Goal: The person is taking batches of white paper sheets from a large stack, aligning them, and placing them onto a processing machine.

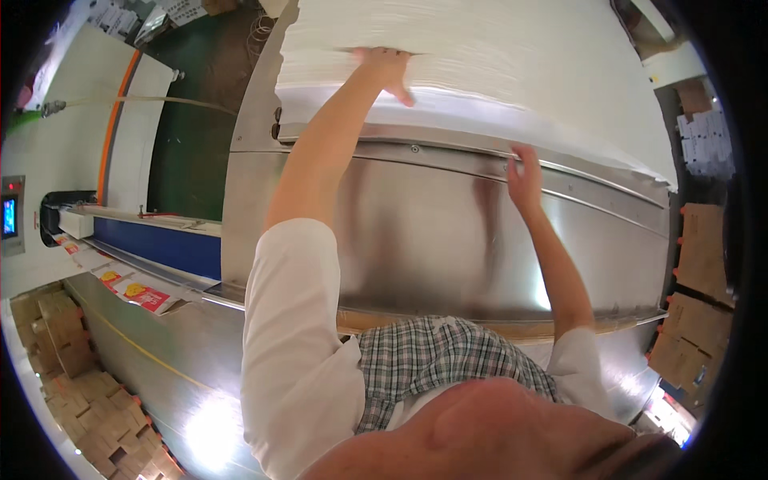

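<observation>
A broad stack of white sheets (512,64) lies on the far side of a steel work surface (416,232), its many layered edges facing me. My left hand (388,70) reaches to the stack's left part. Its fingertips are hidden in a dark gap between layers, and its thumb is spread away, pointing down over the front edge. My right hand (524,180) is at the raised metal lip along the near side of the stack. Its fingers are apart and slightly bent, with nothing in them; whether they touch the lip I cannot tell.
Left of the steel surface runs a blue conveyor belt (156,246) beside printed red-and-white sheets (140,292). A white machine with a small lit screen (10,216) stands at the far left. Brown cartons (104,408) are piled at lower left, more cartons (694,324) at right.
</observation>
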Demonstrator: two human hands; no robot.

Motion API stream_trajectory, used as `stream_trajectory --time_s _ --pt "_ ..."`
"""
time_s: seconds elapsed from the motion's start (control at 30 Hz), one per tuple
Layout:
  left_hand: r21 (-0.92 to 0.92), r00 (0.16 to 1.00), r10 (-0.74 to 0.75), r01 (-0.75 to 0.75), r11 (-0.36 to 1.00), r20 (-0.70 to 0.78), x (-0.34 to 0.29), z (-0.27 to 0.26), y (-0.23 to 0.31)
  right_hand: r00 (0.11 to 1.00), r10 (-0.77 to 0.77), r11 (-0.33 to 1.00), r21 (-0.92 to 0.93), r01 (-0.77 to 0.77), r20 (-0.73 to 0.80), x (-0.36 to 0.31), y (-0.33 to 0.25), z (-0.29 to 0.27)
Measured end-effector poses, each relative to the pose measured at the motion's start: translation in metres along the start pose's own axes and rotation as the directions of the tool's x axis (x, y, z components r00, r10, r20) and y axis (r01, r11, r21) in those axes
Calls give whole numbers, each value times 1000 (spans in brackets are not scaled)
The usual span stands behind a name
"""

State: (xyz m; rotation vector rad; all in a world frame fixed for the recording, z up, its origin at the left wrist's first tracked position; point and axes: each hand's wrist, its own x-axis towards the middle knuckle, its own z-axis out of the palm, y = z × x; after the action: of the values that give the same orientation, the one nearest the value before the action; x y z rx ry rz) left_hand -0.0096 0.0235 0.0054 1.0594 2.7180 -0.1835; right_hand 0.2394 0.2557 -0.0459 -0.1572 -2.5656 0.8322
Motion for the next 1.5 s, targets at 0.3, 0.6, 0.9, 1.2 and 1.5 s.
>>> stream_trajectory --time_s 0.3,0.6,0.9,1.2,1.5 --pt "-62 970 -229 234 970 80 -25 -1 46 879 -443 891 -19 453 178 155 -55 78" --pt "219 727 -646 608 763 233 -43 -19 55 869 185 847 -522 95 458 154 220 -174" --pt "301 666 -700 633 713 259 -84 -14 36 551 524 677 -710 192 649 139 367 -388" --pt "89 864 -496 489 868 84 -123 28 -42 834 -417 908 125 400 360 76 491 -471" --pt "-45 846 -401 412 910 -352 -151 34 -55 946 -323 923 230 309 28 42 446 -502"
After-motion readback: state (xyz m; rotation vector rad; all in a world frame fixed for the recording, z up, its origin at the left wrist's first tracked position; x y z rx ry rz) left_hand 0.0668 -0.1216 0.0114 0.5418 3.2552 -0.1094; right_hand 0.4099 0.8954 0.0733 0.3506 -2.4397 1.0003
